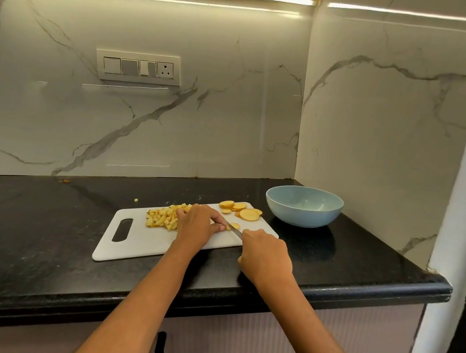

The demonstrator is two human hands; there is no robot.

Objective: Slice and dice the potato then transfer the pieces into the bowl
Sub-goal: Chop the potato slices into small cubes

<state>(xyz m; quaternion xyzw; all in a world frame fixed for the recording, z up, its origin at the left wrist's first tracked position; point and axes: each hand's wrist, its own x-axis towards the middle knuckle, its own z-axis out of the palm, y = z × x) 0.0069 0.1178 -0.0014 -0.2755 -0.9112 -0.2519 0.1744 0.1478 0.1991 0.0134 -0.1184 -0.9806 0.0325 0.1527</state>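
Note:
A white cutting board lies on the black counter. A heap of diced potato sits on its left part, and several round potato slices lie at its far right corner. My left hand rests with curled fingers on the board between them, over a small potato piece that is mostly hidden. My right hand grips the handle of a knife, whose blade points toward my left fingers. A light blue bowl stands to the right of the board, and I see nothing in it.
One stray potato cube lies on the black counter behind the board. A marble wall with a switch plate rises at the back, and a side wall stands just right of the bowl. The counter's front edge runs under my forearms.

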